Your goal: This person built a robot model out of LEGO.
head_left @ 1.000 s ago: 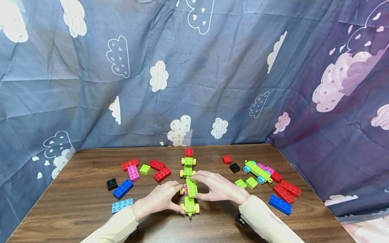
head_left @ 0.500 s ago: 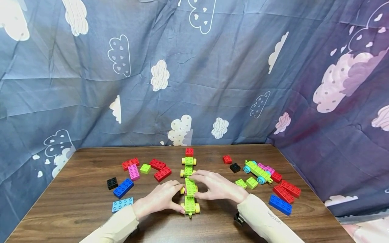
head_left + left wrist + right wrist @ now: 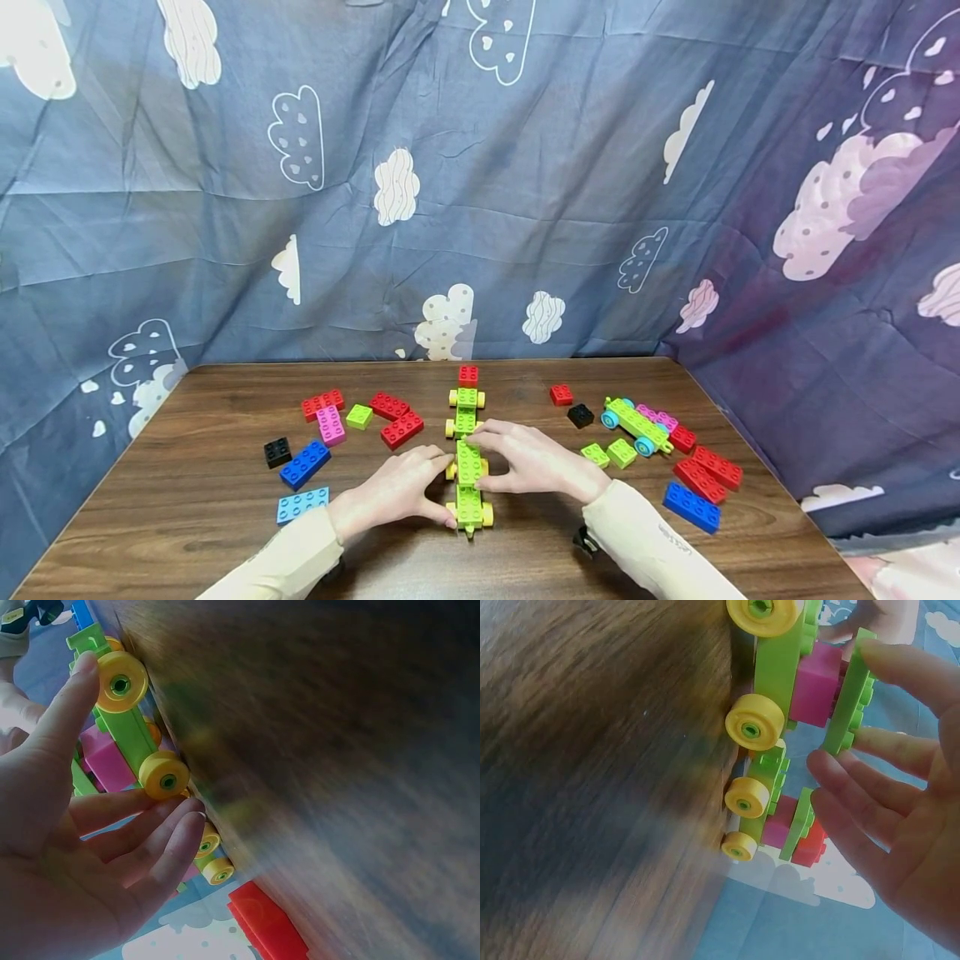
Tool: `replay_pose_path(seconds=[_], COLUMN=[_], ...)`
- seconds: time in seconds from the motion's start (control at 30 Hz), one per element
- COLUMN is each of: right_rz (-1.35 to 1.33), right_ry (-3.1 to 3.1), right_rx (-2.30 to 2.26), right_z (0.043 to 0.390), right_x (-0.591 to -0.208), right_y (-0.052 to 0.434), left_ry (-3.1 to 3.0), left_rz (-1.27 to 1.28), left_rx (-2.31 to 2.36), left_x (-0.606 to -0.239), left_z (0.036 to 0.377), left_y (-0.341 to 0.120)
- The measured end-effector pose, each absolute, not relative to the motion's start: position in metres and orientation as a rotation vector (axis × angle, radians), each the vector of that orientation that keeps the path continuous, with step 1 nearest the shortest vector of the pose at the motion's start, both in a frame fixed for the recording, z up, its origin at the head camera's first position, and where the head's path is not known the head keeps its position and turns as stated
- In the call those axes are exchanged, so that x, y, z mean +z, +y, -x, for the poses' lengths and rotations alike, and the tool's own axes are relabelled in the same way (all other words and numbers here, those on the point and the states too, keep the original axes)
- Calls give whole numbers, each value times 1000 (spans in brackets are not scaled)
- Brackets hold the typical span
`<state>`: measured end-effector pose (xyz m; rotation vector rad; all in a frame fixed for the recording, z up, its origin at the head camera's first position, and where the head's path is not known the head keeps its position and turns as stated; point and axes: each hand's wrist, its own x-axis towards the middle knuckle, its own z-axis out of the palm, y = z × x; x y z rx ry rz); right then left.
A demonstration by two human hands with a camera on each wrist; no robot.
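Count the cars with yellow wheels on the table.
2. The nearer car is between the left hand and the right hand; the farther car is directly beyond it.

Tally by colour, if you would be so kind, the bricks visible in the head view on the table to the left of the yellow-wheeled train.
Red bricks: 3
Pink brick: 1
Lime green brick: 1
Black brick: 1
Dark blue brick: 1
Light blue brick: 1
Total: 8
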<state>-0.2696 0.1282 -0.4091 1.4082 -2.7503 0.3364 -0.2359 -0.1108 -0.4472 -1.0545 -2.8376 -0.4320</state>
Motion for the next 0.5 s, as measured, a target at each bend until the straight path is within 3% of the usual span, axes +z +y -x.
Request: replay_pose_path(seconds=[0.5], right_rz=[-1374], right_ry=[-2809], right_rx=[324], right_z=[267], right_x=[-406], right_y=[123], left_ry=[-2845], left_rz=[1065], left_rx=[-439], left_x=[-447], left_z=[236], left_y=[-111])
